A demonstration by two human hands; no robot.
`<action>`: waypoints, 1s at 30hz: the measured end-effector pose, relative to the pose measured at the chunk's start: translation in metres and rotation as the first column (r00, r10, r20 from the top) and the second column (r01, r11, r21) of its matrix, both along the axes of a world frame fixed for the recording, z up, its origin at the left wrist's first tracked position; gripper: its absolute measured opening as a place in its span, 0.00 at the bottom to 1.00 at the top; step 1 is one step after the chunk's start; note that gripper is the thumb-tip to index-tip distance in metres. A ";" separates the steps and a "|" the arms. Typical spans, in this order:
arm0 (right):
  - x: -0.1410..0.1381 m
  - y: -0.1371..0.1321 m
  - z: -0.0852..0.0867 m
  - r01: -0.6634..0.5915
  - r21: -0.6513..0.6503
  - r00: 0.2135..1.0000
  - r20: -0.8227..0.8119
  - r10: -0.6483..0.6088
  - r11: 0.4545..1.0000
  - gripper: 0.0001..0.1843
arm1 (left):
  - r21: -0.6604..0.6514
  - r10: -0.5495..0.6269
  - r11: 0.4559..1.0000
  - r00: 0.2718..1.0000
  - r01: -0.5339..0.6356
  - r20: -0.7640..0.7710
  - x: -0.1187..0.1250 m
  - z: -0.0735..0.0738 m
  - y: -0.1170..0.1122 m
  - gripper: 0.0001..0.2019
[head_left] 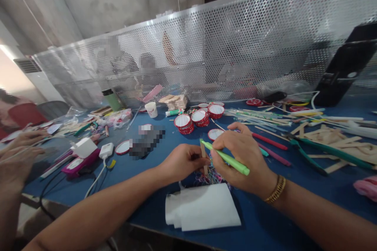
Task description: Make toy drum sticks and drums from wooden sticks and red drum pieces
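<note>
My left hand (187, 161) pinches a flat wooden craft stick (205, 169) and holds it upright over the table. In my right hand (240, 157) is a bright green marker pen (231, 160), its tip against or very close to the top of the stick. Below both hands lies a tangle of multicoloured threads (212, 178). A folded white cloth or paper (204, 208) rests just in front, near the table's edge. Small red drums with white tops (184, 123) stand behind my hands, and a red and a pink marker (275, 155) lie to the right.
Green-handled pliers (324, 151) and a pile of wooden sticks (338, 145) occupy the right. On the left are a white charger (106, 150), a purple device (81, 164) and another person's hands (20, 153). A perforated metal screen (188, 55) bounds the blue table's back; a paper cup (151, 110) stands before it.
</note>
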State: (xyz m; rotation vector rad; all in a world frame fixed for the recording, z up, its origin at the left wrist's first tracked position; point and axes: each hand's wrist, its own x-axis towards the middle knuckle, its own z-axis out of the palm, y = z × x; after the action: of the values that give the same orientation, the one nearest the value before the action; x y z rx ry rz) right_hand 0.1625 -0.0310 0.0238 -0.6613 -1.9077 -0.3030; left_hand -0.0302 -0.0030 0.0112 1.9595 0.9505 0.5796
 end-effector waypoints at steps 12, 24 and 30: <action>-0.001 0.000 -0.001 -0.012 -0.003 1.000 -0.020 0.012 1.000 0.07 | 0.004 0.003 1.000 1.000 -0.003 -0.010 0.000 0.001 -0.001 0.14; -0.001 -0.003 0.002 -0.012 -0.010 1.000 -0.026 0.012 1.000 0.07 | -0.001 0.000 1.000 1.000 0.000 -0.004 0.000 0.003 -0.003 0.12; 0.001 0.000 0.001 0.028 0.003 0.999 -0.047 -0.028 1.000 0.07 | 0.021 -0.022 1.000 1.000 0.022 0.011 0.001 0.004 -0.003 0.10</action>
State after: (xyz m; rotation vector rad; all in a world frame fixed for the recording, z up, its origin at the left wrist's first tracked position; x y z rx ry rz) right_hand 0.1638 -0.0313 0.0245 -0.6877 -1.8543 -0.3067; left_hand -0.0295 -0.0062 0.0148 1.9815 0.9186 0.5896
